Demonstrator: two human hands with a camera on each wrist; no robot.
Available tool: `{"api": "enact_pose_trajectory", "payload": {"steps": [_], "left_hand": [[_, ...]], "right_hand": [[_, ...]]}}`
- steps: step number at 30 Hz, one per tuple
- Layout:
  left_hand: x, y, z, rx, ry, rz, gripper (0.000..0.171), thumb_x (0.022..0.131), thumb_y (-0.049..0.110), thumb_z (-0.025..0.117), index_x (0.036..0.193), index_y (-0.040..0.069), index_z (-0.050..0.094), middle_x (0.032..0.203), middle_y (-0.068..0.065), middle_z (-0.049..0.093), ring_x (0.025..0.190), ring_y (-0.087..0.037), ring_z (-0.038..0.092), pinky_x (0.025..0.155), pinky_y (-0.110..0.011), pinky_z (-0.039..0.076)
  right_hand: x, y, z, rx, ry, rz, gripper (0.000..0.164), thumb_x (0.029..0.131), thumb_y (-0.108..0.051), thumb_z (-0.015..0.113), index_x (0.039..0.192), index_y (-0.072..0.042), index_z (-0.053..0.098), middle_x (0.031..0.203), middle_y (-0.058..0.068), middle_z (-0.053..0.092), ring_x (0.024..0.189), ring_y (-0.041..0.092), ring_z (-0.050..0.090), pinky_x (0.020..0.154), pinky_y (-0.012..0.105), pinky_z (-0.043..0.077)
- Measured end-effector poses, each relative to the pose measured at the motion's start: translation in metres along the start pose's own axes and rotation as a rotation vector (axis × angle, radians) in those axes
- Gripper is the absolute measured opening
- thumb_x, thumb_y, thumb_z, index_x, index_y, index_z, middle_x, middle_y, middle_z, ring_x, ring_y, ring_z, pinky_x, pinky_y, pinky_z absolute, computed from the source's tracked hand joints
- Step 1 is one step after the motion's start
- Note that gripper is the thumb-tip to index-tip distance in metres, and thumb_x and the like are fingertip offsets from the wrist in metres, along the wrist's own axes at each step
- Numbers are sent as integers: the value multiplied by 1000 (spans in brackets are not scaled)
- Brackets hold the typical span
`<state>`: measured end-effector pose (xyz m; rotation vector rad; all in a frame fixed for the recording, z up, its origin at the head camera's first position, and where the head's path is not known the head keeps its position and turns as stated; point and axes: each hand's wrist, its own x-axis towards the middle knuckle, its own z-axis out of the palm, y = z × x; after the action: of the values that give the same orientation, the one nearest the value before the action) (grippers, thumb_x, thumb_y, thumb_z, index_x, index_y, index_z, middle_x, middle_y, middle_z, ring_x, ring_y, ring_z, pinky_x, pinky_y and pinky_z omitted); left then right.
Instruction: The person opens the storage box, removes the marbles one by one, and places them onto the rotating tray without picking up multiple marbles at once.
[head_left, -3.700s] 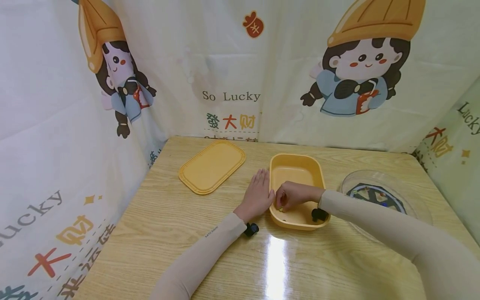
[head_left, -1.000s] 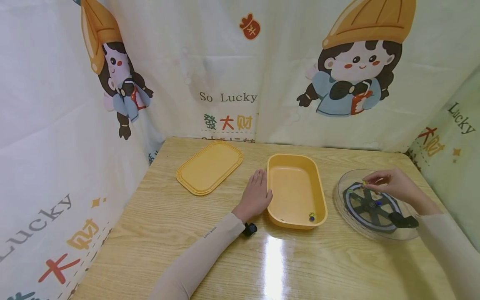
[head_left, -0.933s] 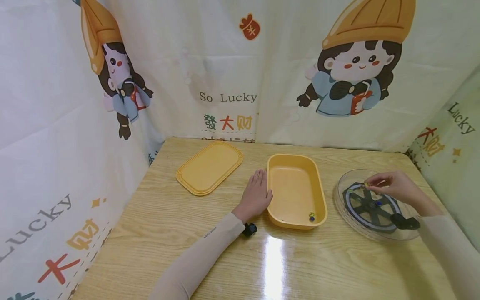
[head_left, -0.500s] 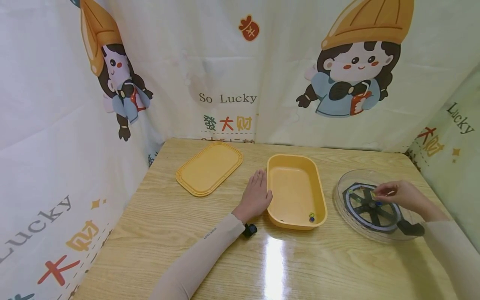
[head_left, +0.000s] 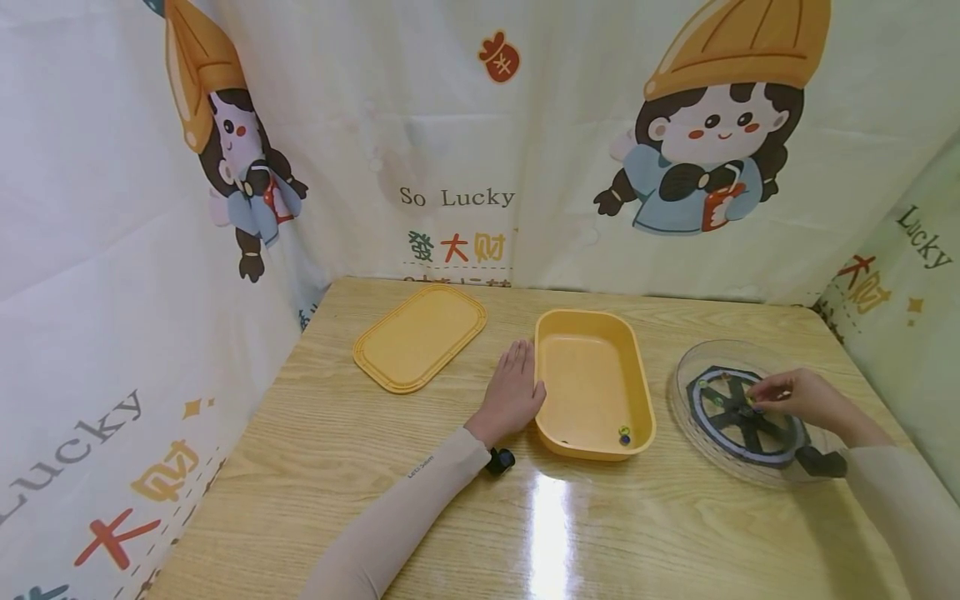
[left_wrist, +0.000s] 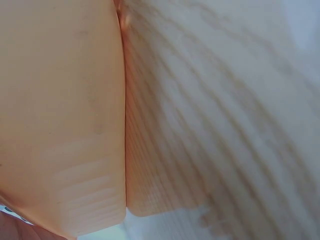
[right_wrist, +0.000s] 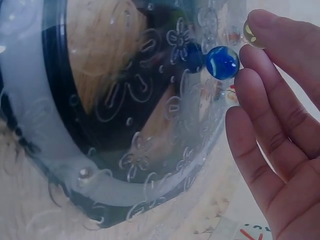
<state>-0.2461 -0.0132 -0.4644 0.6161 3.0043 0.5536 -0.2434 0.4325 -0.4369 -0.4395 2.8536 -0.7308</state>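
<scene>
My left hand (head_left: 508,406) lies with straight fingers along the left wall of a yellow plastic tub (head_left: 592,367). The left wrist view shows mainly the tub's outer wall (left_wrist: 60,110). At the right, my right hand (head_left: 806,402) is over a clear round dish (head_left: 686,408) with embossed flowers. Its thumb and index finger pinch a clear yellow-flecked marble (right_wrist: 253,37). Close to the fingertips is a blue marble (right_wrist: 222,62); whether they touch it I cannot tell. A greenish marble (head_left: 718,402) and a yellowish marble (head_left: 702,384) lie in the dish.
Two marbles, a yellow one (head_left: 625,430) and a blue one (head_left: 625,439), lie in the tub's near right corner. A flat yellow lid (head_left: 420,337) is at the back left. Under or in the dish shows a black spoked wheel shape (head_left: 750,433) with a pale ring.
My right hand has gone from inside the tub to the dish, then down toward the dish's middle. A greenish marble has appeared left of its fingers. The left hand has stayed put.
</scene>
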Motion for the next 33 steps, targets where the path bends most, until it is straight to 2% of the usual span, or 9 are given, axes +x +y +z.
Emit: {"api": "enact_pose_trajectory", "payload": {"steps": [5,10,20,33], "left_hand": [[0,0,1,-4,-2,-1,62,100,28,33,149,-3,10,157,-20,13,147,-30,9,120,-41,11],[1,0,2,-2,-1,-6,62,100,28,32,149,-3,11,157,-20,13,147,-30,9,120,-41,11],[1,0,2,-4,6,-2,62,100,28,33,149,-3,11,157,-20,15,147,-28,8,120,-40,12],[1,-1,2,-25,1,1,63,100,29,33,150,-2,10,157,-20,13,147,-29,9,120,-40,11]], "right_hand": [[1,2,0,4,-31,28,24,76,-9,74,94,6,71,87,16,72,66,-9,57,57,21,50],[1,6,2,-1,-22,26,23,75,-9,74,94,5,72,83,11,73,66,-9,57,58,21,50],[3,11,7,-41,6,28,19,74,-11,76,89,0,74,85,13,73,68,-12,54,57,20,49],[4,6,5,-39,7,37,23,77,-15,76,93,0,72,83,9,73,67,-10,55,57,21,49]]}}
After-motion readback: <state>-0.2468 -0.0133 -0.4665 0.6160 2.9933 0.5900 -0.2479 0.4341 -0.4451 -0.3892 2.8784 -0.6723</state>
